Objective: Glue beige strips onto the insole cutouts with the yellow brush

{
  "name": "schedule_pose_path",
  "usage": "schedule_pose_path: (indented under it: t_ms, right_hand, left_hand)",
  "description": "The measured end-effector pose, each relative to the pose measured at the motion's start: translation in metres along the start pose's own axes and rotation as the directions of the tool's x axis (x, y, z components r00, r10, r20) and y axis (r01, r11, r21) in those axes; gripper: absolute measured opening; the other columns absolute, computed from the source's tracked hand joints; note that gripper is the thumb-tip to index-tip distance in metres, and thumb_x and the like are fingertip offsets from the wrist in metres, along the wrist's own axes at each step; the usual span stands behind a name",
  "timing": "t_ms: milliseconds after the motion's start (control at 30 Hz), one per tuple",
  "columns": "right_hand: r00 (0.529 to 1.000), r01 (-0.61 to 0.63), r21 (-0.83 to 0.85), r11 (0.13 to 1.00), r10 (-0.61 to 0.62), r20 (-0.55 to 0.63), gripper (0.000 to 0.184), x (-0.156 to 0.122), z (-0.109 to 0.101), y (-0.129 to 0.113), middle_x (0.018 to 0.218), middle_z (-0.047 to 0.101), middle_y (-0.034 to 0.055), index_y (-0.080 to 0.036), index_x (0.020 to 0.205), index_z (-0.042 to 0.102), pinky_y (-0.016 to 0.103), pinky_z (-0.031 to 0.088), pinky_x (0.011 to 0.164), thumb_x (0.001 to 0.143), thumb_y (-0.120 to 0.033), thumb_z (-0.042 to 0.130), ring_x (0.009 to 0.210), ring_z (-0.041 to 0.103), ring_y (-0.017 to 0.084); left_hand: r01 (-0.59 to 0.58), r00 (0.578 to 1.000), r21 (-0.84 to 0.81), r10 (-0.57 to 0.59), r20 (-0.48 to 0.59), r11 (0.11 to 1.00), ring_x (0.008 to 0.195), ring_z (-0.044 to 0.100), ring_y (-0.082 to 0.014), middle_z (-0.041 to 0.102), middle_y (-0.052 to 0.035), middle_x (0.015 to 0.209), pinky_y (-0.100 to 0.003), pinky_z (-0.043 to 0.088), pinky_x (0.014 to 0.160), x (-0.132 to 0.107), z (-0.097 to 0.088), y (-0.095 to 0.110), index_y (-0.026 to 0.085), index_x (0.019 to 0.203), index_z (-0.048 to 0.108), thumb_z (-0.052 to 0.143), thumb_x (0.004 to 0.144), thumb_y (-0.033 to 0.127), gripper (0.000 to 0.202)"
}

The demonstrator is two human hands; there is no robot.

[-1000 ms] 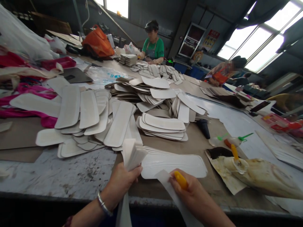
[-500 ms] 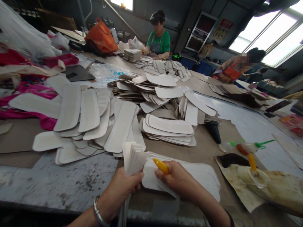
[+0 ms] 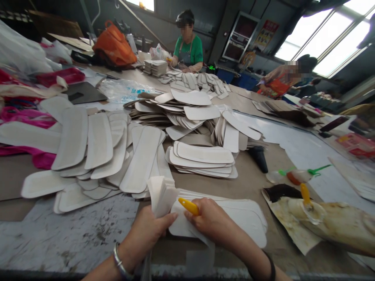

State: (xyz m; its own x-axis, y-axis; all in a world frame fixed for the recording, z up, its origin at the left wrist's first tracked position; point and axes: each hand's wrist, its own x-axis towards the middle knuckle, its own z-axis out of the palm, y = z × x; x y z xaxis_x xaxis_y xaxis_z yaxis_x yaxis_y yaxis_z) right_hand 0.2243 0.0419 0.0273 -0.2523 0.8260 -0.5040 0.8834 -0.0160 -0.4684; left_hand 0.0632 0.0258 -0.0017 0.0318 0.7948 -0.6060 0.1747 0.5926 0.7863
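My left hand (image 3: 148, 232) is closed round a thick bundle of white paper strips (image 3: 160, 192), held upright at the near edge of the table. My right hand (image 3: 210, 220) grips a yellow-handled brush (image 3: 189, 206) and presses on a white rounded board piece (image 3: 234, 218) that lies on a low stack just right of the bundle. The two hands almost touch. A metal bracelet sits on my left wrist.
Piles of white oblong board pieces (image 3: 202, 158) cover the table (image 3: 88, 234). A glue-smeared sheet with a yellow brush (image 3: 304, 195) lies at right, beside a green-tipped tool (image 3: 299, 175). A person in green (image 3: 187, 48) and another at far right (image 3: 290, 78) work opposite. Pink fabric (image 3: 20, 117) lies left.
My right hand has moved up and left with the yellow brush, from the table's near edge onto the white piece beside the bundle. The left hand keeps its hold.
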Motion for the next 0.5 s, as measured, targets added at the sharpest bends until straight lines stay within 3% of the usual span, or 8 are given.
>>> schedule_pose_path:
  t_ms: [167,300,500]
  right_hand:
    - [0.999,-0.034,-0.142,0.989,0.029,-0.040,0.022,-0.016,-0.005,0.003,0.073,0.066,0.0038,-0.019,0.081,0.067,0.025,0.031,0.055,0.079,-0.035,0.052,0.068,0.059,0.018]
    - [0.984,-0.178,-0.132,0.975,0.172,-0.053,0.019,-0.058,-0.017,0.037,0.076,0.067,0.0026,-0.021,0.077,0.064,0.025,0.033,0.060,0.080,-0.033,0.050,0.073,0.061,0.018]
    - [0.863,-0.461,-0.088,0.883,0.423,-0.276,0.022,-0.102,-0.019,0.101,0.081,0.066,0.0038,-0.022,0.081,0.056,0.026,0.039,0.066,0.087,-0.035,0.039,0.077,0.062,0.019]
  left_hand:
    - [-0.056,0.998,0.026,0.056,-0.033,0.998,0.044,0.039,-0.0119,0.044,0.0037,0.041,-0.026,0.030,0.045,0.001,0.003,-0.001,0.019,0.049,0.051,0.060,0.046,0.048,0.030]
    - [-0.042,0.999,0.037,0.043,-0.023,0.998,0.044,0.042,-0.0143,0.048,0.0014,0.040,-0.027,0.032,0.047,0.000,0.000,-0.004,0.019,0.045,0.050,0.061,0.045,0.053,0.035]
    - [-0.061,0.996,0.028,0.063,-0.059,0.998,0.046,0.045,-0.0160,0.051,0.0010,0.042,-0.028,0.035,0.050,-0.004,-0.002,-0.009,0.019,0.048,0.052,0.067,0.052,0.053,0.037]
